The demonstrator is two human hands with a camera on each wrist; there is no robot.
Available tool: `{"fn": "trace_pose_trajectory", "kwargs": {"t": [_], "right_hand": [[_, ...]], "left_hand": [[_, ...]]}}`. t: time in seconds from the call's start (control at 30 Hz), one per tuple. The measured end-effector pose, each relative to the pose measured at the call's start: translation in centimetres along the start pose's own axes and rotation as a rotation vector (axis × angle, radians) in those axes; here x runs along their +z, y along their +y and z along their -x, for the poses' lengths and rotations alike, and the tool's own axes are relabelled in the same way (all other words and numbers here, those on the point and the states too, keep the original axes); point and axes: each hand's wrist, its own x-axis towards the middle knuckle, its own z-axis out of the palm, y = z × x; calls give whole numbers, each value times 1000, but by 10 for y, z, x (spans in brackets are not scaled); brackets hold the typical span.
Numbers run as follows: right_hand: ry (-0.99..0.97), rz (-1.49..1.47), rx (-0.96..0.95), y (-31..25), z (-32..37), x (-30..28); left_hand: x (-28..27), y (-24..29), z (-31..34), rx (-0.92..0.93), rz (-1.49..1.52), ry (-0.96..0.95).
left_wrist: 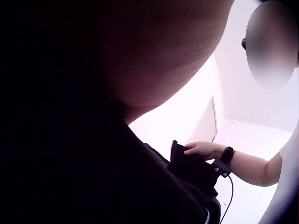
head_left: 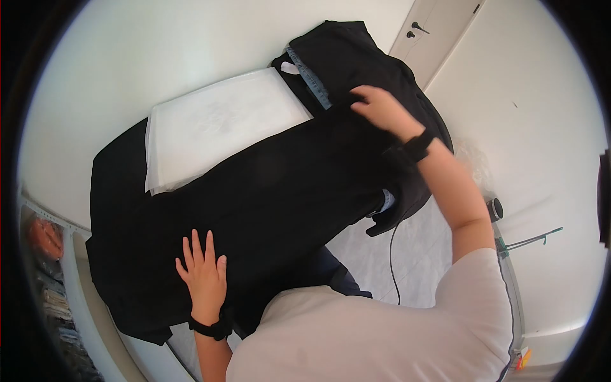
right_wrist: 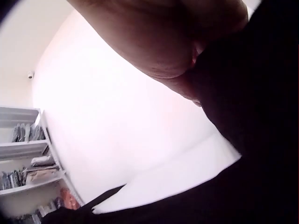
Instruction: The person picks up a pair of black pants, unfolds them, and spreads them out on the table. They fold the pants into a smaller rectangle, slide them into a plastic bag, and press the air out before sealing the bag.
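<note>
A large black garment (head_left: 273, 172) lies spread across the surface, partly over a stack of clear-white plastic sheets (head_left: 216, 121). My left hand (head_left: 207, 280) rests on its lower left part, palm down with the fingers spread. At the upper right my right hand (head_left: 386, 113) pinches the black cloth; the left wrist view also shows that hand (left_wrist: 205, 149) with raised dark fabric (left_wrist: 187, 163) at its fingertips. In the right wrist view the palm (right_wrist: 154, 37) is close to the black cloth (right_wrist: 252, 93), with the fingertips mostly hidden.
More dark clothing (head_left: 363, 57) with a blue patterned strip (head_left: 309, 76) is bunched at the top right. Shelves (right_wrist: 28, 149) with bagged items stand at the left. A black cable (head_left: 391, 261) hangs below the right arm. A door (head_left: 433, 32) is at the back.
</note>
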Motion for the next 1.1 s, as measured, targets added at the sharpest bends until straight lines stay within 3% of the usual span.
{"fn": "trace_pose_trajectory", "kwargs": {"t": [0.1, 0.17, 0.23, 0.27, 0.3, 0.37, 0.5, 0.57, 0.63, 0.7, 0.8, 0.9, 0.97, 1.1], "right_hand": [[-84, -57, -83, -45, 18, 57], [-237, -36, -114, -46, 31, 106], [-589, -99, 224, -89, 36, 96], [-337, -24, -14, -73, 41, 123], [-339, -27, -21, -68, 39, 126], [-545, -226, 310, -86, 32, 102], [-453, -217, 327, -74, 28, 105], [-169, -94, 99, -71, 28, 112], [-257, -123, 197, -78, 30, 99], [-702, -436, 364, -87, 36, 84], [-242, -416, 252, -60, 50, 60], [158, -218, 392, -28, 83, 30], [180, -64, 532, 1, 108, 30], [169, 95, 518, 23, 150, 48]], "left_hand": [[0, 0, 1, 20, -9, 35], [-2, 1, 1, 22, 16, 32], [-1, 0, 2, 18, 17, 45], [-1, 0, 2, 25, 20, 46], [-2, 0, 2, 32, 23, 47], [-3, 0, 2, 26, 27, 42], [-2, 1, 1, 27, 10, 44], [-1, 0, 1, 29, 4, 40], [0, 0, 1, 30, -16, 50], [2, -1, 1, 34, -26, 39], [3, -1, 0, 33, -34, 40], [0, 0, 0, 22, -39, 20], [0, 2, -1, 16, -41, 1], [2, 0, -2, 18, -65, 0]]}}
